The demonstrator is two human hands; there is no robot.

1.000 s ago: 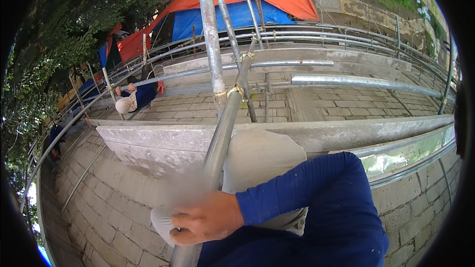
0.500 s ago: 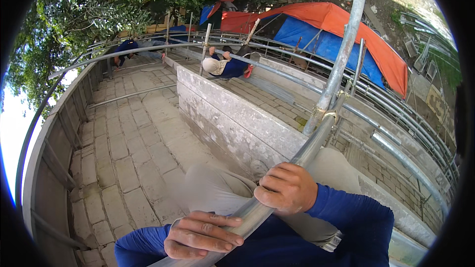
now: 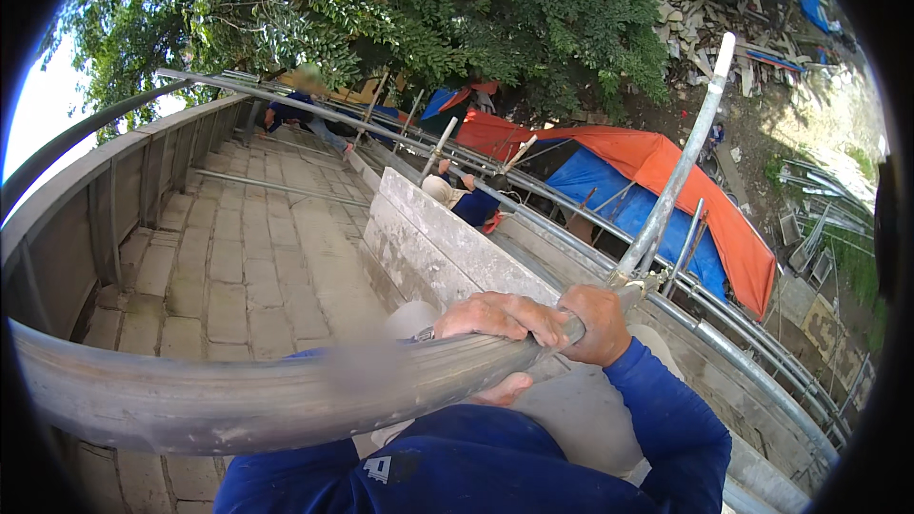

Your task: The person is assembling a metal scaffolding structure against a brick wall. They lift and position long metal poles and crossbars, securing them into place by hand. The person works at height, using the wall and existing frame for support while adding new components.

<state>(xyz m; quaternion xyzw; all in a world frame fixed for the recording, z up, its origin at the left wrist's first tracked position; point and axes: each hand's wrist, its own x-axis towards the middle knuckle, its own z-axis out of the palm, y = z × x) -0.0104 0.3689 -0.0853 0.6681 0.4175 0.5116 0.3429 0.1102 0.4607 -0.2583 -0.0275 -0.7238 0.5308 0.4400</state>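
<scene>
- Left hand wraps the metal scaffold pipe!
- Right hand clasps it too, at the left's three o'clock!
- Beyond, at twelve: a co-worker!

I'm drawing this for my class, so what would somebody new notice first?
Probably the thick grey pipe sweeping across the lower left, with the person's left hand and right hand gripping it just below the picture's middle. Next, the bright orange tarp with blue sheeting on the right, and leafy trees along the top.
</scene>
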